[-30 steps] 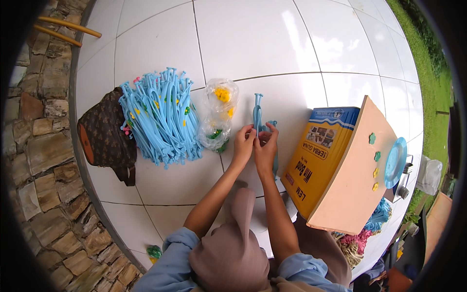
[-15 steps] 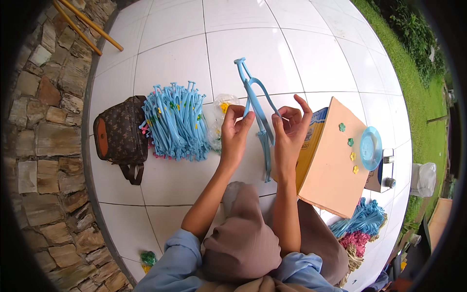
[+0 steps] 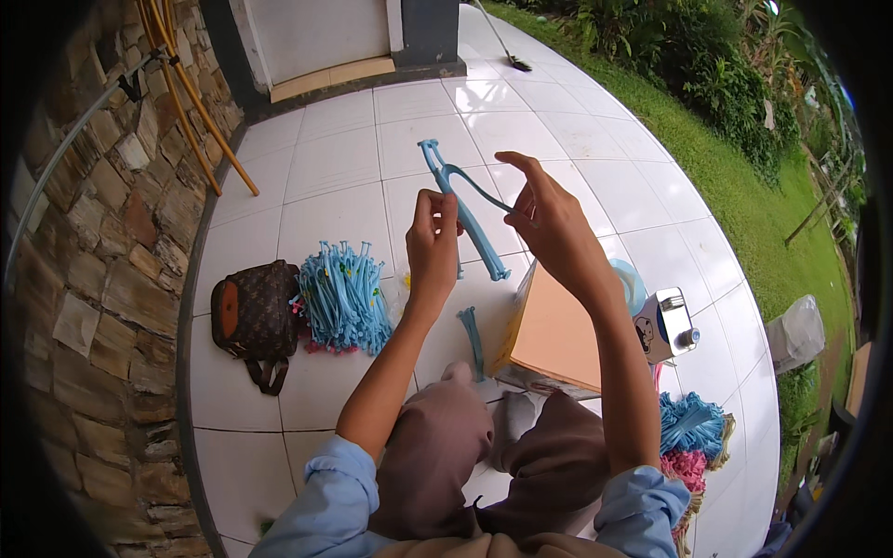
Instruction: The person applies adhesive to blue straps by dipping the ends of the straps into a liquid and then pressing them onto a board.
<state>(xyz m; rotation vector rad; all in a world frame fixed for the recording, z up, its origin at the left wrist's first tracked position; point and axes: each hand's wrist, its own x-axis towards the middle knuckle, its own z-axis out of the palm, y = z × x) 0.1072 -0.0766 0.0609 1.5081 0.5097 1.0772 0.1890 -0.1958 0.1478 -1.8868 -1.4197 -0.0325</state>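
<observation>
At six o'clock the person sits on the white tiled floor [image 3: 335, 167], knees drawn up. Just ahead lies a loose blue piece [image 3: 473, 337], with an open cardboard box [image 3: 556, 337] at four o'clock. At nine o'clock a heap of finished blue plastic pieces [image 3: 340, 298] rests beside a brown bag [image 3: 253, 312]. Raised at twelve o'clock, the left hand [image 3: 432, 251] pinches the blue forked plastic piece [image 3: 462, 216], while the right hand [image 3: 551, 223] is clamped on its thin band. Judging by the heap, many are done; this one seems mid-assembly.
</observation>
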